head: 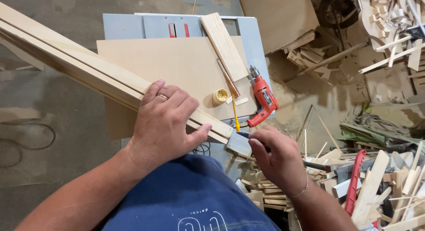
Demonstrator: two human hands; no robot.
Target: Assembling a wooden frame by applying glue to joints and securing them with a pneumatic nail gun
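My left hand (164, 120) lies flat on top of a long pale wooden moulding (75, 62) that runs from the upper left down to the middle of the view, pressing on its near end. My right hand (276, 158) is closed around a small dark tool (241, 135) whose tip touches the cut end of the moulding (226, 134). A grey block (239, 144) sits just under that end. What kind of tool it is I cannot tell.
A fibreboard sheet (177, 67) lies on a grey saw table (252, 31) with a wooden slat (223, 45), a small yellow pot (220, 96), a yellow-handled tool (234, 109) and a red drill (263, 98). Offcuts pile up (380, 182) at right.
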